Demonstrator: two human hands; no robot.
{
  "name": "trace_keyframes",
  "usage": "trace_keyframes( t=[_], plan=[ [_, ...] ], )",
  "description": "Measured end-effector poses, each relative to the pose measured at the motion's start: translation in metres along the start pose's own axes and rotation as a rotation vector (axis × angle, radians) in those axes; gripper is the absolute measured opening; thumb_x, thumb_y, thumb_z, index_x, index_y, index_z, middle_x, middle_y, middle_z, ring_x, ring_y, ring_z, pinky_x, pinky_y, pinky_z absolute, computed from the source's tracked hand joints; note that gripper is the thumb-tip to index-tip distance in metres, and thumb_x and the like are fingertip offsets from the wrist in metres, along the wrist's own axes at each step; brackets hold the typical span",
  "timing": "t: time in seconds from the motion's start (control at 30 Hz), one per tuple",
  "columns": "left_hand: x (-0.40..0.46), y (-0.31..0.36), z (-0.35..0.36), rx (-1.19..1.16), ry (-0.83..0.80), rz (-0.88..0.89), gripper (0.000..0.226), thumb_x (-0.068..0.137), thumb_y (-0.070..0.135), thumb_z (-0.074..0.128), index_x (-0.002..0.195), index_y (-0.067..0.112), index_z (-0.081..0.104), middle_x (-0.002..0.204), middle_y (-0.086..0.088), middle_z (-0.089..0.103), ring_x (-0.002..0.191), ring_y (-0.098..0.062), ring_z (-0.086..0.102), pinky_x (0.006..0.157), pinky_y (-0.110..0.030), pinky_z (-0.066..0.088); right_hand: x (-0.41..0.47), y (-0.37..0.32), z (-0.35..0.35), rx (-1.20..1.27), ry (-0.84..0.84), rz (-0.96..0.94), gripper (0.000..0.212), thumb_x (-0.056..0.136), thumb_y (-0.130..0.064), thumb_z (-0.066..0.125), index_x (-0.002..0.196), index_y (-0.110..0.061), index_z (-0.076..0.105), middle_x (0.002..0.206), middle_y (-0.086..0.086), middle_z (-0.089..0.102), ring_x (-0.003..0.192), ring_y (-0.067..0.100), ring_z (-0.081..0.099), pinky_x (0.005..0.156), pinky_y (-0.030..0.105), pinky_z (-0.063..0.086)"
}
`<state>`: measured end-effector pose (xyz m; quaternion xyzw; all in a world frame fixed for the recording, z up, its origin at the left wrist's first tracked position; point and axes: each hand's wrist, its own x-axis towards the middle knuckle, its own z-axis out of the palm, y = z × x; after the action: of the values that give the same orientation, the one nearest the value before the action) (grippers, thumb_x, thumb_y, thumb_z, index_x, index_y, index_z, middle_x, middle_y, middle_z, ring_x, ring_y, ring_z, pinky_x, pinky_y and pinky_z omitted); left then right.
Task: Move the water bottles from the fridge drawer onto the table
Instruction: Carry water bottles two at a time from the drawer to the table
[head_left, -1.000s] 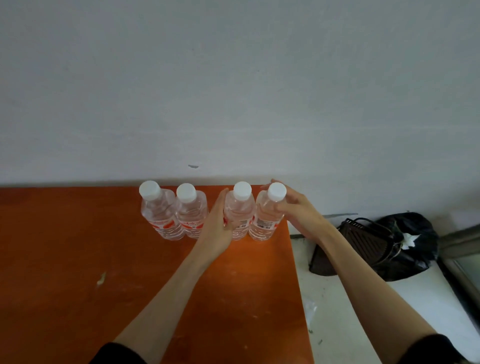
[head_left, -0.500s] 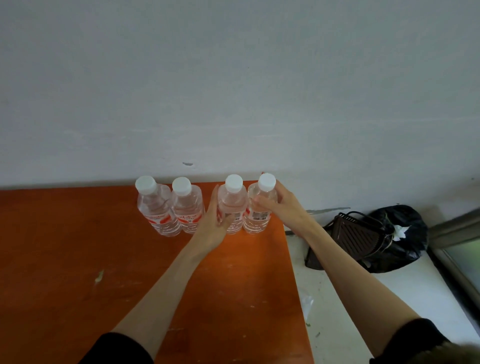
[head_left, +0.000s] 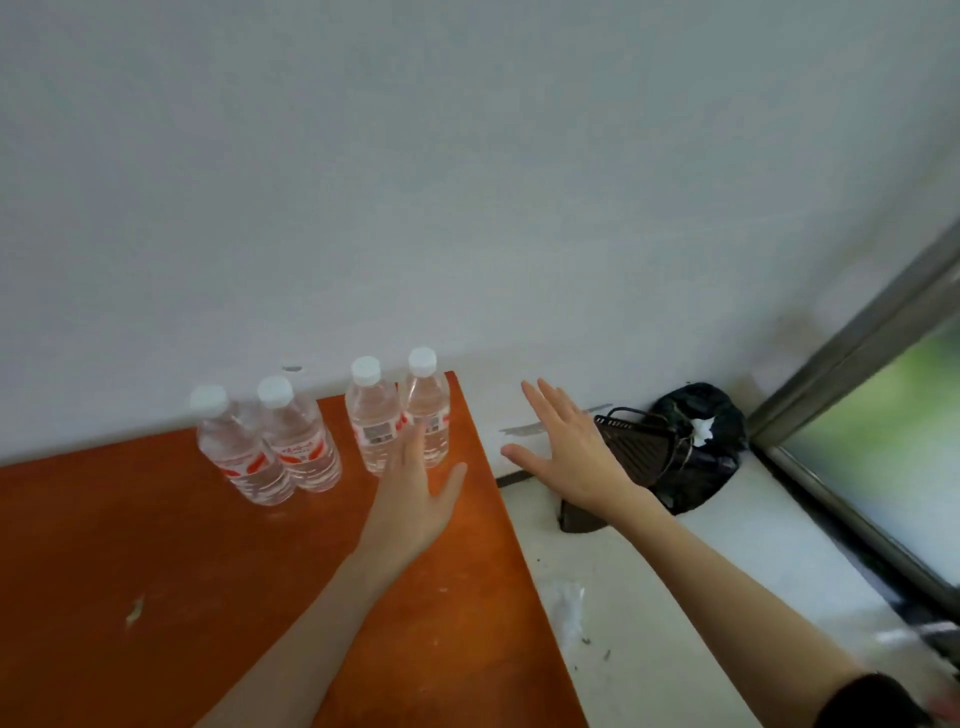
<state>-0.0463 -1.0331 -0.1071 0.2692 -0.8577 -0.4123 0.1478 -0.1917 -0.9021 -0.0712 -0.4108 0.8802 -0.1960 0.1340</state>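
Four clear plastic water bottles with white caps and red-and-white labels, upright in a row along the far edge of the orange-brown wooden table (head_left: 156, 545), left of frame centre, close to the pale grey wall (head_left: 467, 182). Leftmost bottle (head_left: 236, 452) and second bottle (head_left: 298, 441) touching as a pair; a small gap; then third bottle (head_left: 371, 415) and fourth bottle (head_left: 427, 405) side by side near the table's right corner. Left hand (head_left: 415, 499) at centre frame, fingers straight and thumb spread wide, holding nothing, fingertips overlapping the lower part of the right-hand pair in the view; whether touching, impossible to tell. Right hand (head_left: 566, 447) just right of centre, past the table's edge, palm down, fingers splayed wide, holding nothing, well clear of the bottles. Bare forearms reaching in from the lower edge, a dark sleeve (head_left: 872, 701) at lower right. On the white floor (head_left: 675, 597) at right, a dark brown slatted plastic basket (head_left: 634, 447) partly hidden behind the right hand, touching a tied black plastic bag (head_left: 701, 447) with a scrap of white at its knot. Grey metal window frame (head_left: 857, 332) slanting across the right edge, blurred green beyond the glass. Small pale fleck (head_left: 135, 609) on the tabletop at lower left.
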Motion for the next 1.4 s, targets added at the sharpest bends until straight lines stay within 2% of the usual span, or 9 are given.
trace_keyframes(
  t=[0.17, 0.23, 0.33, 0.7, 0.8, 0.9, 1.1, 1.3, 1.4],
  plan=[
    [-0.011, 0.083, 0.015, 0.444, -0.042, 0.403, 0.071, 0.089, 0.062, 0.026, 0.147, 0.033, -0.003, 0.157, 0.004, -0.007, 0.142, -0.013, -0.014, 0.115, -0.039, -0.002, -0.092, 0.041, -0.061, -0.368, 0.187, 0.047, 0.081, 0.083, -0.07, 0.031, 0.147, -0.035, -0.005, 0.158, -0.002, -0.009, 0.144, 0.02, -0.013, 0.116, 0.052, -0.004],
    [-0.019, 0.121, 0.029, 0.542, -0.055, 0.549, 0.075, 0.081, 0.066, 0.011, 0.146, 0.033, -0.007, 0.157, 0.002, -0.009, 0.141, -0.015, -0.017, 0.114, -0.042, -0.006, -0.141, 0.058, -0.086, -0.447, 0.281, 0.093, 0.084, 0.077, -0.075, 0.02, 0.147, -0.035, -0.002, 0.158, -0.001, -0.004, 0.144, 0.022, -0.011, 0.112, 0.053, -0.007],
    [-0.047, 0.182, 0.057, 0.608, -0.058, 0.731, 0.076, 0.081, 0.065, 0.011, 0.147, 0.03, -0.003, 0.157, -0.001, -0.002, 0.144, -0.021, -0.009, 0.113, -0.046, -0.005, -0.225, 0.082, -0.12, -0.531, 0.406, 0.206, 0.085, 0.074, -0.075, 0.015, 0.148, -0.033, 0.008, 0.158, 0.002, 0.007, 0.145, 0.027, 0.0, 0.111, 0.057, -0.001],
    [-0.289, 0.335, 0.203, 0.407, -0.306, 1.104, 0.071, 0.085, 0.06, 0.023, 0.146, 0.023, 0.023, 0.154, -0.005, 0.023, 0.143, -0.028, 0.016, 0.113, -0.054, 0.013, -0.589, 0.135, -0.143, -0.634, 0.563, 0.768, 0.077, 0.079, -0.07, 0.025, 0.145, -0.03, 0.021, 0.154, 0.009, 0.023, 0.141, 0.034, 0.022, 0.106, 0.063, 0.018],
    [-0.354, 0.36, 0.248, 0.329, -0.403, 1.179, 0.073, 0.085, 0.064, 0.019, 0.147, 0.026, 0.019, 0.155, -0.003, 0.021, 0.144, -0.026, 0.012, 0.114, -0.052, 0.009, -0.676, 0.143, -0.136, -0.606, 0.609, 0.902, 0.078, 0.078, -0.071, 0.023, 0.146, -0.034, 0.009, 0.157, 0.006, 0.01, 0.144, 0.028, 0.006, 0.109, 0.06, 0.004],
    [-0.406, 0.389, 0.292, 0.291, -0.489, 1.294, 0.08, 0.082, 0.072, 0.002, 0.147, 0.028, 0.015, 0.156, -0.001, 0.017, 0.145, -0.025, 0.009, 0.114, -0.05, 0.007, -0.751, 0.148, -0.13, -0.617, 0.663, 1.046, 0.077, 0.079, -0.07, 0.027, 0.146, -0.032, 0.018, 0.155, 0.008, 0.018, 0.143, 0.031, 0.015, 0.107, 0.062, 0.01],
    [-0.486, 0.456, 0.377, 0.207, -0.615, 1.443, 0.074, 0.084, 0.064, 0.02, 0.147, 0.027, 0.014, 0.156, -0.001, 0.016, 0.144, -0.025, 0.008, 0.115, -0.053, 0.01, -0.868, 0.177, -0.132, -0.624, 0.706, 1.284, 0.078, 0.08, -0.071, 0.02, 0.147, -0.031, 0.012, 0.156, 0.006, 0.015, 0.144, 0.027, 0.011, 0.11, 0.06, 0.008],
    [-0.546, 0.517, 0.471, 0.139, -0.702, 1.537, 0.077, 0.079, 0.074, 0.003, 0.145, 0.033, -0.002, 0.157, 0.003, 0.007, 0.145, -0.022, -0.001, 0.117, -0.048, 0.004, -0.948, 0.244, -0.149, -0.638, 0.738, 1.386, 0.079, 0.078, -0.071, 0.017, 0.146, -0.032, 0.008, 0.157, 0.003, 0.009, 0.144, 0.022, 0.001, 0.111, 0.053, -0.001],
    [-0.575, 0.546, 0.515, 0.147, -0.763, 1.564, 0.072, 0.078, 0.074, 0.0, 0.139, 0.039, -0.014, 0.153, 0.009, -0.011, 0.142, -0.017, -0.015, 0.116, -0.043, -0.006, -0.98, 0.281, -0.161, -0.608, 0.738, 1.439, 0.077, 0.081, -0.07, 0.02, 0.147, -0.032, 0.013, 0.158, 0.002, 0.008, 0.145, 0.022, 0.001, 0.113, 0.053, -0.002]
  ],
)
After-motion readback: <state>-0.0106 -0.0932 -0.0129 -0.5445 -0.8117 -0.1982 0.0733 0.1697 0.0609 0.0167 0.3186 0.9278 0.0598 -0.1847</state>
